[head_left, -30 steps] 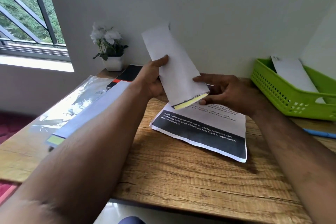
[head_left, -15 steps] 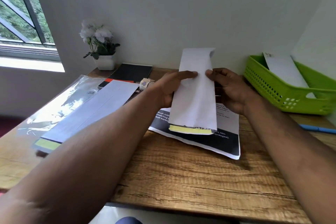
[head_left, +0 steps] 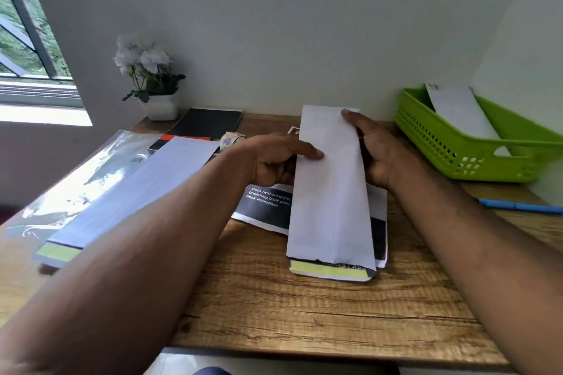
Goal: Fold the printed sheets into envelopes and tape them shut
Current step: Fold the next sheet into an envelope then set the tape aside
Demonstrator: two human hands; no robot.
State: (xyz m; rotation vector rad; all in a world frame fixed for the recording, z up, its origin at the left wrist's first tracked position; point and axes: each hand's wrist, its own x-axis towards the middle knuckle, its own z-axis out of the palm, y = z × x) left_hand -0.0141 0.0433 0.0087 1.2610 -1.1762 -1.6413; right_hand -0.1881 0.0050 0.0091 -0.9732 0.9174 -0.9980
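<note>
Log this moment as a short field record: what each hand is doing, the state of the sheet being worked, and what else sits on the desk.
left hand: left hand grips the folded sheet's left edge, thumb on top
right hand: right hand grips its right edge near the far end
folded sheet: folded sheet is a long narrow strip with a yellow-green band at the near end, over a printed sheet
tape: tape roll on the desk, untouched
basket: green basket at right, paper inside
also: potted plant, blue pen
</note>
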